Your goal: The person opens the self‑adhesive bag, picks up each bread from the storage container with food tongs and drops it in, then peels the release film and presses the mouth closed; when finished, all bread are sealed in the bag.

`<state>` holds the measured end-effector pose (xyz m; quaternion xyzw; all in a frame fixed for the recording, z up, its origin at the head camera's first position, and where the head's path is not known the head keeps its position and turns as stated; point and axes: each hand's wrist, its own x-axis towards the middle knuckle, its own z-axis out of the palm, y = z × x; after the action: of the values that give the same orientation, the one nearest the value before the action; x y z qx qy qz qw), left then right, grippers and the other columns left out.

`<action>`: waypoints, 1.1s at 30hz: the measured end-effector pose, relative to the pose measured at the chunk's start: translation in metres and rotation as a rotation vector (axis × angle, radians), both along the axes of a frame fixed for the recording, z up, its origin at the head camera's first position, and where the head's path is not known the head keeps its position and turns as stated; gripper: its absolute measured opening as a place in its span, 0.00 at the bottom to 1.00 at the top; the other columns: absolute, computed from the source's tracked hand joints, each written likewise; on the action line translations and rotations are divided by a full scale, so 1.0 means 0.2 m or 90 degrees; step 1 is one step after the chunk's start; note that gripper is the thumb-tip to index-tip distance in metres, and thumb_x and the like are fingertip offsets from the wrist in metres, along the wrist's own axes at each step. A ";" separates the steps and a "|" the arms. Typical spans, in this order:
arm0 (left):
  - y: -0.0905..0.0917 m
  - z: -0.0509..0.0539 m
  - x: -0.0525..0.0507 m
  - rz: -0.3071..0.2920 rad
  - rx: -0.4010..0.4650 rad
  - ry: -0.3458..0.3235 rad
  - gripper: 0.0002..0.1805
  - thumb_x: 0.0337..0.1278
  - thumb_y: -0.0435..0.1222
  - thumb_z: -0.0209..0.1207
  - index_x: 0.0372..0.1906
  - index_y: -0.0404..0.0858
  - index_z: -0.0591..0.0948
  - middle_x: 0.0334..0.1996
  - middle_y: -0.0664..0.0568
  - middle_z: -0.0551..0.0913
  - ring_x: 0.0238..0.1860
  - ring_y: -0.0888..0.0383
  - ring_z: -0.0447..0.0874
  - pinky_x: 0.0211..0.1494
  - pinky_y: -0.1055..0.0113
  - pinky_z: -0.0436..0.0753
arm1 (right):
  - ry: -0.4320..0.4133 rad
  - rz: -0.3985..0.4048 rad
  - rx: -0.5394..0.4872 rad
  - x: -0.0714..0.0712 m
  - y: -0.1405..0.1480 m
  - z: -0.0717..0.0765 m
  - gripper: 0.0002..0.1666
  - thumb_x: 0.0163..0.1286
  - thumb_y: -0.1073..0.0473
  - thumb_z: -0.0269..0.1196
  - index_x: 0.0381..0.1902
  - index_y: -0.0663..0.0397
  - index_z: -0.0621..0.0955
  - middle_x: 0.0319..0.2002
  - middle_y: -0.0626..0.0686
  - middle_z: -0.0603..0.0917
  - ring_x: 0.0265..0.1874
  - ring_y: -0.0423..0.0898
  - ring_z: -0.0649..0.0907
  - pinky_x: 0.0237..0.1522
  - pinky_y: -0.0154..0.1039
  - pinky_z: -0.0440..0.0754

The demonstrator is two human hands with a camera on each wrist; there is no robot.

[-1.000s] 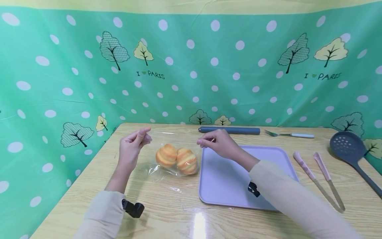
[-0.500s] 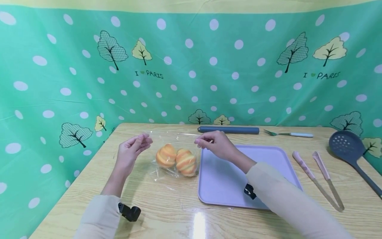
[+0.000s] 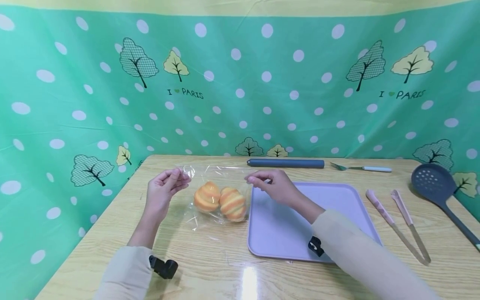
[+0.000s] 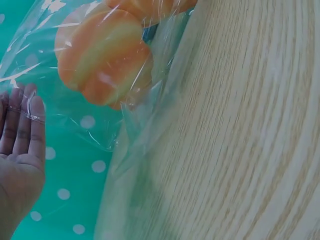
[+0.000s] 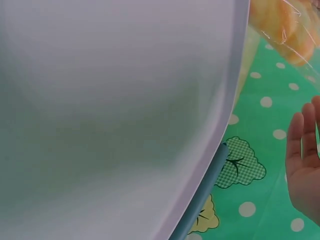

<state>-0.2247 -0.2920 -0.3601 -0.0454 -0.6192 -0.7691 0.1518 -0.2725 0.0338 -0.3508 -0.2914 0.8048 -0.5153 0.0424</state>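
Note:
A clear plastic bag (image 3: 225,173) with two striped bread buns inside is stretched between both hands in the head view. The left bun (image 3: 207,196) and the right bun (image 3: 233,203) lie side by side low in the bag. My left hand (image 3: 161,193) pinches the bag's upper left corner between thumb and fingers. At the upper right corner, my right hand (image 3: 275,186) pinches the film. In the left wrist view, an orange bun (image 4: 105,57) shows through the film beside the left hand (image 4: 22,150). The right wrist view catches the right hand (image 5: 305,165) at its edge.
A lilac tray (image 3: 277,233) lies under the right forearm. Behind it are a dark blue rod (image 3: 286,163) and a fork (image 3: 360,168). To the right lie pink-handled tongs (image 3: 397,225) and a dark skimmer (image 3: 433,183). A green curtain (image 3: 240,83) hangs behind the table.
Since a second ago, the left hand has lowered slightly and its fingers have turned toward the bag. The bag's top edge is now spread wider and shows more clearly. The buns remain inside.

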 end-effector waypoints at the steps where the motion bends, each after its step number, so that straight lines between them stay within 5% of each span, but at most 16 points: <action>1: 0.00 0.00 0.00 0.003 0.001 0.003 0.10 0.75 0.33 0.55 0.37 0.42 0.85 0.33 0.52 0.90 0.38 0.58 0.91 0.46 0.65 0.88 | -0.002 -0.002 -0.007 0.00 0.00 0.00 0.16 0.78 0.54 0.61 0.53 0.57 0.87 0.50 0.53 0.89 0.46 0.58 0.86 0.47 0.56 0.85; 7: 0.02 0.06 0.01 0.031 -0.005 0.038 0.11 0.74 0.32 0.57 0.34 0.41 0.86 0.31 0.52 0.89 0.35 0.59 0.90 0.42 0.65 0.88 | -0.018 -0.019 -0.055 0.03 -0.01 0.01 0.14 0.77 0.55 0.61 0.51 0.56 0.88 0.46 0.52 0.90 0.45 0.60 0.86 0.48 0.57 0.85; 16: 0.02 0.19 0.06 0.061 -0.035 0.040 0.08 0.71 0.34 0.60 0.35 0.39 0.86 0.29 0.52 0.89 0.32 0.59 0.90 0.39 0.65 0.89 | -0.009 0.003 -0.122 0.07 -0.03 0.05 0.13 0.77 0.60 0.61 0.46 0.63 0.88 0.39 0.55 0.90 0.36 0.53 0.88 0.39 0.37 0.86; 19: 0.02 0.21 0.09 0.074 -0.060 -0.001 0.08 0.71 0.35 0.61 0.34 0.41 0.87 0.27 0.53 0.89 0.30 0.60 0.90 0.36 0.66 0.89 | -0.044 0.005 -0.115 0.07 -0.04 0.07 0.13 0.77 0.60 0.61 0.45 0.65 0.88 0.37 0.56 0.90 0.34 0.50 0.88 0.39 0.38 0.86; 23: 0.01 0.21 0.10 0.089 -0.095 -0.111 0.08 0.72 0.35 0.61 0.36 0.36 0.85 0.25 0.55 0.87 0.28 0.62 0.89 0.36 0.68 0.88 | -0.128 -0.023 -0.078 0.06 -0.06 0.07 0.15 0.76 0.58 0.62 0.45 0.66 0.88 0.36 0.55 0.90 0.32 0.45 0.88 0.41 0.42 0.86; 28: 0.00 0.18 0.05 0.105 -0.149 -0.242 0.15 0.74 0.34 0.58 0.51 0.24 0.79 0.26 0.57 0.85 0.27 0.64 0.88 0.37 0.70 0.88 | -0.236 -0.079 -0.033 0.02 -0.12 0.03 0.15 0.77 0.59 0.60 0.47 0.65 0.87 0.35 0.54 0.91 0.29 0.40 0.87 0.45 0.47 0.86; 33: 0.00 0.14 -0.02 0.113 -0.161 -0.279 0.21 0.75 0.35 0.57 0.60 0.20 0.74 0.26 0.56 0.85 0.28 0.64 0.88 0.37 0.71 0.88 | -0.269 -0.131 -0.003 -0.01 -0.17 0.00 0.14 0.77 0.59 0.60 0.46 0.63 0.87 0.34 0.53 0.90 0.28 0.39 0.86 0.43 0.45 0.85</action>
<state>-0.2286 -0.2914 -0.3315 0.1579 -0.7301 -0.6608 0.0738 -0.2740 -0.0002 -0.3501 -0.0939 0.8023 -0.5683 0.1566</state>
